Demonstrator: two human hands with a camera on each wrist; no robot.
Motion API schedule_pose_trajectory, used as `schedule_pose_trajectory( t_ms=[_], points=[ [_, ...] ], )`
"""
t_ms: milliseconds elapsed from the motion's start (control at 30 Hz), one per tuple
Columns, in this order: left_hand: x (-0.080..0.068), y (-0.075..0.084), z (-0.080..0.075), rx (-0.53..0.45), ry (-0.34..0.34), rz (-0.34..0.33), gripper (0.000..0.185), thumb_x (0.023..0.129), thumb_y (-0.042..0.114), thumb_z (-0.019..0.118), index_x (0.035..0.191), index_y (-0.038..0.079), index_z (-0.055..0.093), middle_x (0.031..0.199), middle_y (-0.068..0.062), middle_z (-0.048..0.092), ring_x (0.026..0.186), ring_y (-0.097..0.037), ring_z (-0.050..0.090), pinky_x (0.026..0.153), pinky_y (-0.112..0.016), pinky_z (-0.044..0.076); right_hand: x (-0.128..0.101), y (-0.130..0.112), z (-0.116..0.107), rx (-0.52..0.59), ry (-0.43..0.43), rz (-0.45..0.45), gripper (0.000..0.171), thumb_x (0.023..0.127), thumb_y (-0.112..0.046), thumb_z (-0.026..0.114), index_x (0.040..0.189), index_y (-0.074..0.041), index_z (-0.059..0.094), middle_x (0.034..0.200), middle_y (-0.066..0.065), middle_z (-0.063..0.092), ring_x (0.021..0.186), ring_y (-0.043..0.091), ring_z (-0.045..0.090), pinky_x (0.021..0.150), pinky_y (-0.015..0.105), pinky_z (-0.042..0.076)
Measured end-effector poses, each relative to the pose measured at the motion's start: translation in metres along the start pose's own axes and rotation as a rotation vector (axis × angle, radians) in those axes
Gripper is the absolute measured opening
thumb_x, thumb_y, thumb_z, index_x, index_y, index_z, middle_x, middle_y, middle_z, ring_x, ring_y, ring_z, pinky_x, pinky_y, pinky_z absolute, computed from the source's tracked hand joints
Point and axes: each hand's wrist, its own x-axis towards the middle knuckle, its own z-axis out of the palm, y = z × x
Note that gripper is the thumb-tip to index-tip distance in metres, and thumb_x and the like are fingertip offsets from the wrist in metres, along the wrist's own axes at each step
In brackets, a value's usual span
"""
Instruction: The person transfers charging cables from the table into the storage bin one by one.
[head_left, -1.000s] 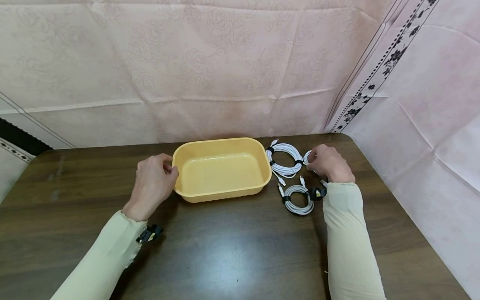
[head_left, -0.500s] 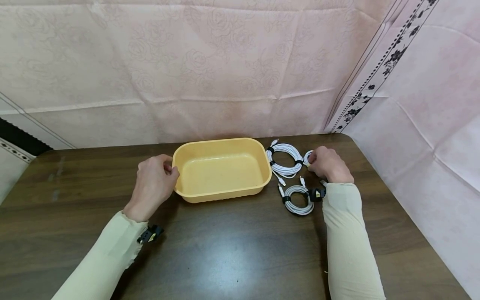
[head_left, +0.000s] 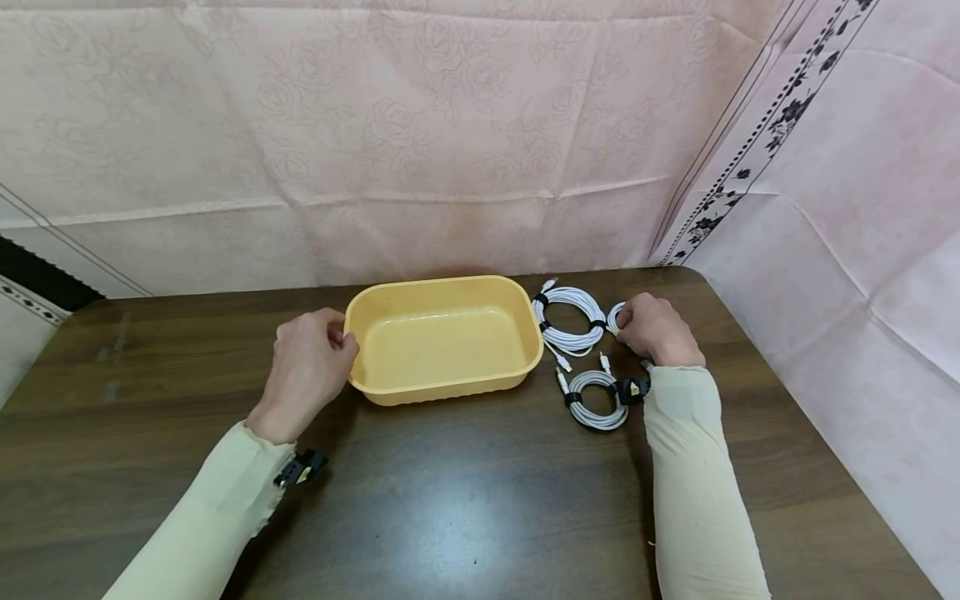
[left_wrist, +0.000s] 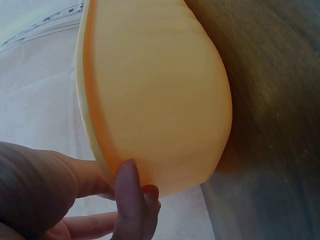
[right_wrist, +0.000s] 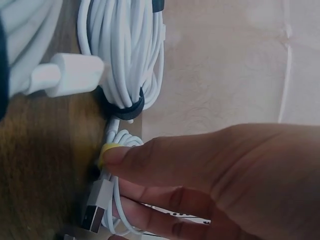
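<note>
1 tub (head_left: 442, 392), prob. 3 cable coils (head_left: 570, 321).

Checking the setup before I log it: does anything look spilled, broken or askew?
Nothing stands out. The yellow plastic tub sits level and empty on the dark wooden table, and the coiled white cables lie tied beside it.

Yellow tub (head_left: 444, 340) upright on table, small coiled white cable (right_wrist: 120, 200) pinched beside it

Head view: high, facing forward and down across the whole table (head_left: 465, 500), at some distance. Left wrist view: very close, low, facing the tub (left_wrist: 160, 95) outer wall, shared with the head view (head_left: 442, 342). Right wrist view: very close on coiled cables (right_wrist: 125, 55) beside the tub, likewise shared (head_left: 570, 321).
</note>
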Motion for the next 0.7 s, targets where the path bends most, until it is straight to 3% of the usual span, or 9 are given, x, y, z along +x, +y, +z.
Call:
schedule_pose_trajectory(
  t_ms=[433,700],
  points=[
    [0.0,-0.0006,0.001,0.006,0.008,0.013,0.026,0.093,0.01,0.056,0.108,-0.006,0.07,0.086,-0.017,0.069,0.074,-0.028,0.064,0.058,-0.028,0.049,0.0003,0.0026,0.0022,-0.006,0.014,0.014,0.029,0.089,-0.007,0.052,0.112,-0.007,0.07,0.12,0.021,0.064,0.101,0.034,0.058,0.084,0.05,0.05],
    [0.0002,-0.0005,0.0001,0.0,0.002,0.01,0.026,0.093,0.01,0.057,0.109,-0.006,0.07,0.087,-0.018,0.069,0.073,-0.027,0.064,0.057,-0.028,0.049,-0.0012,0.0034,-0.0003,-0.013,0.055,0.004,0.022,0.089,-0.008,0.056,0.105,-0.007,0.071,0.114,0.021,0.065,0.098,0.035,0.058,0.08,0.049,0.05]
  ],
)
